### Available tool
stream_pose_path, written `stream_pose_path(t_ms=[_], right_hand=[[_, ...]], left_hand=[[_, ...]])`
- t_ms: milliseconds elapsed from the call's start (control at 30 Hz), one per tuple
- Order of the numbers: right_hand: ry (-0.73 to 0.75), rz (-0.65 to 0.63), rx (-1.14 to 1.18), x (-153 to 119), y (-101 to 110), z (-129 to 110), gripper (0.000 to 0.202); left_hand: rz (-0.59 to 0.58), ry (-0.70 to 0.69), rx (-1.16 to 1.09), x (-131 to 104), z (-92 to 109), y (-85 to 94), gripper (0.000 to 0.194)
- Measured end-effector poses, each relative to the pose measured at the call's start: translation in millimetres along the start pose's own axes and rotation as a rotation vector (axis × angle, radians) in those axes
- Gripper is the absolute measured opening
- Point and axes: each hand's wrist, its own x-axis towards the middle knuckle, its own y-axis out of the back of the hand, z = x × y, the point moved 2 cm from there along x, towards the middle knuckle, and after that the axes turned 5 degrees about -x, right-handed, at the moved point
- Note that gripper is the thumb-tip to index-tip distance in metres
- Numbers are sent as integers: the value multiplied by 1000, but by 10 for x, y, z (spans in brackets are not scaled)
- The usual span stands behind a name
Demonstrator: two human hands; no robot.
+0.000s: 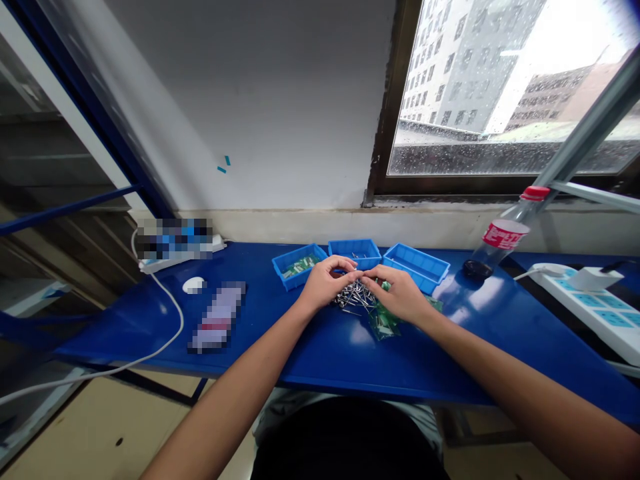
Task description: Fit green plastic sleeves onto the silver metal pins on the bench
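Note:
My left hand [327, 283] and my right hand [400, 292] meet above a pile of slim silver metal pins [354, 297] on the blue table. Thumb and fingers are pinched together on both hands, and their tips nearly touch. Whatever is between them is too small or hidden to make out. Under and beside my right hand lie small green-tinted plastic bags [385, 325], partly covered by it. Just behind my hands stand a blue tray [286, 275] with green-and-white packets, a blue tray [354, 245] with a few metal pieces, and a third blue tray [423, 265].
A cola bottle [505, 233] stands at the right near a white power strip [590, 303]. On the left are a blurred-out phone-shaped object [219, 317], a small white object [193, 285], another power strip [185, 255] and a trailing white cable [175, 333]. Wall and window rise behind.

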Motion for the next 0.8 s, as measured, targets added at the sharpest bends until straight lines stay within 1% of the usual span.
stream_pose_path(t_ms=[100, 200, 267, 367, 467, 533, 633, 700, 800], right_hand=[[-13, -1, -17, 2, 11, -10, 22], [-13, 2, 2, 0, 19, -28, 22], [8, 1, 28, 0, 23, -42, 22], [61, -11, 73, 3, 27, -60, 22], [79, -24, 118, 5, 29, -55, 22], [42, -17, 136, 4, 29, -36, 22], [-64, 7, 149, -3, 24, 11, 21], [-137, 25, 189, -4, 18, 49, 24], [-220, 55, 282, 19, 5, 109, 30]], left_hand=[[33, 16, -12, 8, -10, 17, 38], [27, 12, -14, 12, -5, 20, 38], [-15, -1, -25, 11, 9, 16, 34], [-109, -10, -27, -1, 36, 4, 30], [-156, -26, -19, -13, 55, -8, 28], [-169, -32, -13, -18, 56, -21, 28], [-173, -23, 5, -23, 45, -40, 33], [-144, -8, 72, -27, 35, -39, 37], [-61, 14, 263, -28, 23, -8, 35]])
